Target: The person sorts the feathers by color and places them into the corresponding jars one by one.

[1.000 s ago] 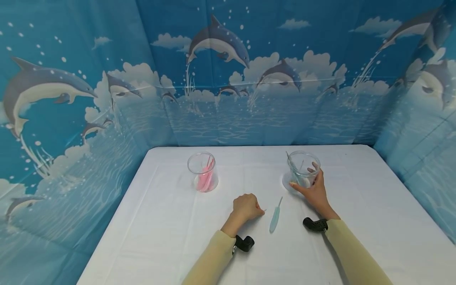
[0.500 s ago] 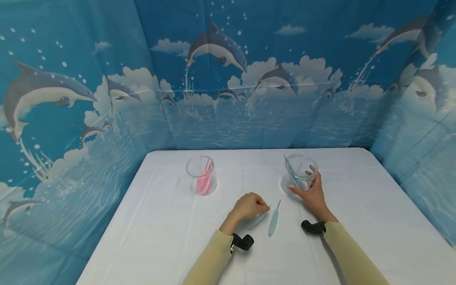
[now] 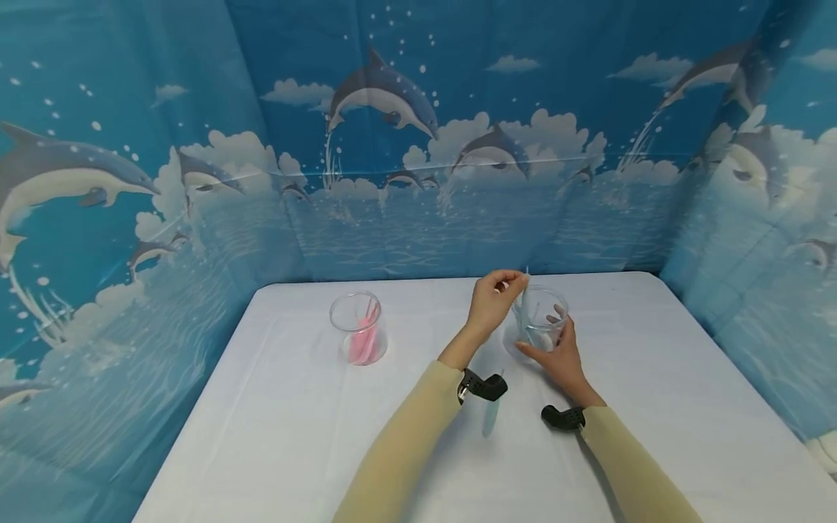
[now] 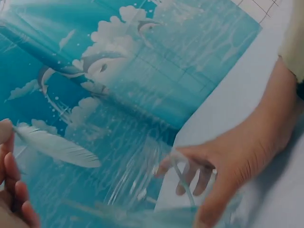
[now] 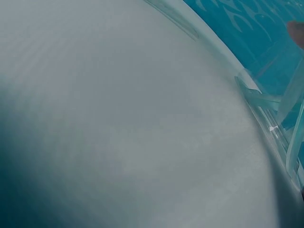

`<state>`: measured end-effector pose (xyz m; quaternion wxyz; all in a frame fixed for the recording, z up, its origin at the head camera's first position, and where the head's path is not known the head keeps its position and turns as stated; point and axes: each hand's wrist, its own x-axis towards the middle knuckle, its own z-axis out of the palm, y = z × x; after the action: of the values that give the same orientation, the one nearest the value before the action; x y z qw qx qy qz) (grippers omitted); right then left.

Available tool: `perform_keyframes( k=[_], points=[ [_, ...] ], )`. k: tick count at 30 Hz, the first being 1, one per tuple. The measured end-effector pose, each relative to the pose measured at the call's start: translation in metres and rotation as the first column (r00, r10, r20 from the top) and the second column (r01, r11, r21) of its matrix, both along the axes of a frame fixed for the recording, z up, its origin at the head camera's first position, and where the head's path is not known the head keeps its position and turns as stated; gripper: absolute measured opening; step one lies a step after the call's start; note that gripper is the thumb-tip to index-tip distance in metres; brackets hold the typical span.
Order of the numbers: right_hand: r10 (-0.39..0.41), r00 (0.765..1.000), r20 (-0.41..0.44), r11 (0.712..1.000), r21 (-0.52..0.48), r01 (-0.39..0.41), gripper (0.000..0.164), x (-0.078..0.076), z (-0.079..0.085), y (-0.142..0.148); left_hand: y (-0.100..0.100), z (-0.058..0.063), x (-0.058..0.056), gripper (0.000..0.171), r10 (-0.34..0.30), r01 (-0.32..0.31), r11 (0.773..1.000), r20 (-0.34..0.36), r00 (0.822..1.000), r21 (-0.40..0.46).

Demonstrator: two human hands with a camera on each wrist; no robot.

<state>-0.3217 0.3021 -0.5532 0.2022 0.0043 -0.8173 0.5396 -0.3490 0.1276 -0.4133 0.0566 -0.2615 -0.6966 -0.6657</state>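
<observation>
My left hand (image 3: pixel 492 299) pinches a pale blue feather (image 4: pixel 59 146) by its quill end, above the right-hand clear cup (image 3: pixel 546 324). In the head view the feather hangs down at the cup's left rim; whether it touches the cup I cannot tell. My right hand (image 3: pixel 561 360) grips this cup from its right side, thumb at the front and fingers behind. Pale blue feathers (image 5: pixel 294 137) stand inside it, seen at the edge of the right wrist view. Another blue feather (image 3: pixel 490 419) lies on the table, partly covered by the left wrist camera.
A second clear cup (image 3: pixel 344 315) stands to the left on the white table (image 3: pixel 275 421), with several pink feathers (image 3: pixel 364 343) in it. A curtain (image 3: pixel 327 232) printed with dolphins hangs behind the table and along its sides.
My left hand has picked a blue feather off the table and carried it up and forward to the right-hand cup. My right hand keeps its grip on the cup.
</observation>
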Motion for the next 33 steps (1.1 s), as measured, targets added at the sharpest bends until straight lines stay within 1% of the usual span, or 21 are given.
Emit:
perform_keyframes(
  k=[3, 6, 9, 12, 15, 18, 19, 22, 24, 26, 30, 32, 33],
  points=[
    [-0.007, 1.000, 0.011, 1.000, 0.010, 0.007, 0.106, -0.001, -0.001, -0.001, 0.017, 0.008, -0.006, 0.024, 0.061, -0.060, 0.998, -0.042, 0.997, 0.006],
    [-0.010, 1.000, 0.010, 1.000, 0.015, 0.010, 0.105, -0.001, -0.002, 0.000, 0.031, 0.008, -0.011, 0.025, 0.122, -0.123, 0.992, -0.061, 0.991, -0.020],
    [0.000, 1.000, -0.006, 1.000, 0.007, 0.000, 0.105, 0.000, -0.003, 0.000, 0.038, 0.003, -0.013, 0.025, 0.150, -0.152, 0.987, -0.044, 0.988, -0.049],
    [0.012, 1.000, -0.013, 1.000, 0.009, -0.012, 0.105, 0.001, -0.002, -0.001, 0.037, -0.007, -0.014, 0.025, 0.157, -0.157, 0.984, -0.005, 0.988, -0.078],
    [0.010, 1.000, -0.018, 1.000, 0.021, -0.009, 0.104, 0.001, -0.002, -0.002, 0.031, -0.017, -0.015, 0.026, 0.160, -0.157, 0.984, 0.021, 0.987, -0.082],
    [-0.001, 1.000, -0.027, 1.000, 0.026, 0.002, 0.104, 0.001, -0.001, 0.000, 0.024, -0.025, -0.017, 0.027, 0.161, -0.159, 0.986, 0.032, 0.986, -0.058],
    [-0.002, 1.000, -0.031, 1.000, 0.022, 0.002, 0.104, 0.000, 0.000, 0.000, 0.020, -0.028, -0.017, 0.027, 0.170, -0.168, 0.985, 0.032, 0.985, -0.044],
    [-0.006, 1.000, -0.029, 1.000, 0.023, 0.007, 0.105, -0.001, 0.000, -0.001, 0.008, -0.038, -0.018, 0.026, 0.217, -0.217, 0.976, 0.037, 0.976, -0.004],
    [-0.006, 1.000, -0.021, 1.000, 0.022, 0.006, 0.106, -0.001, -0.001, -0.001, -0.001, -0.047, -0.018, 0.024, 0.263, -0.263, 0.965, 0.039, 0.964, 0.001],
    [-0.003, 1.000, -0.017, 1.000, 0.022, 0.004, 0.107, -0.001, -0.003, -0.002, -0.011, -0.056, -0.017, 0.021, 0.295, -0.295, 0.955, 0.046, 0.954, -0.008],
    [0.017, 0.999, -0.030, 1.000, 0.008, -0.017, 0.107, 0.001, -0.004, 0.000, -0.031, -0.078, -0.014, 0.018, 0.342, -0.338, 0.936, 0.026, 0.939, -0.098],
    [0.025, 0.999, -0.040, 1.000, 0.002, -0.025, 0.106, 0.001, -0.003, 0.002, -0.039, -0.088, -0.012, 0.017, 0.366, -0.359, 0.917, 0.010, 0.931, -0.174],
    [0.029, 0.999, -0.046, 1.000, -0.001, -0.029, 0.106, 0.000, -0.002, 0.003, -0.042, -0.092, -0.011, 0.017, 0.377, -0.368, 0.903, -0.002, 0.926, -0.221]
  ],
)
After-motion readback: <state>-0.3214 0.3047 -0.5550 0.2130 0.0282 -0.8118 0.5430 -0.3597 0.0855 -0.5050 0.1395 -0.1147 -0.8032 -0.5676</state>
